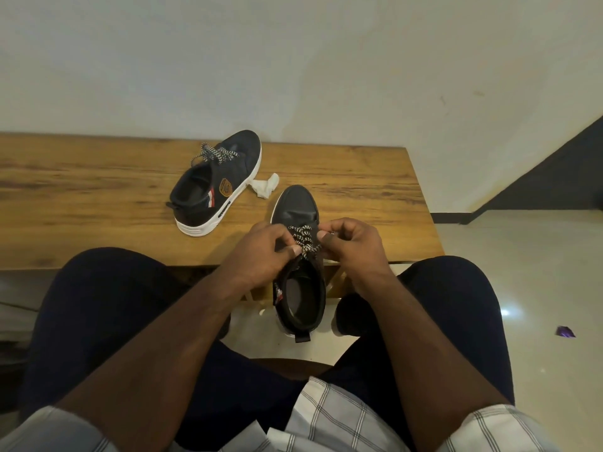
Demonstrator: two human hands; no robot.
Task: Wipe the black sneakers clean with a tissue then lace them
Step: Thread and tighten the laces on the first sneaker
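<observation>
A: Where's everything on the long wooden tabletop?

B: The laced black white-soled sneaker lies toe-away; the crumpled white tissue sits beside it.

A: And the near black sneaker?

B: Overhanging the edge, toe pointing away. The left hand and right hand each pinch the checkered lace, grip clenched. Pull both ends evenly.
</observation>
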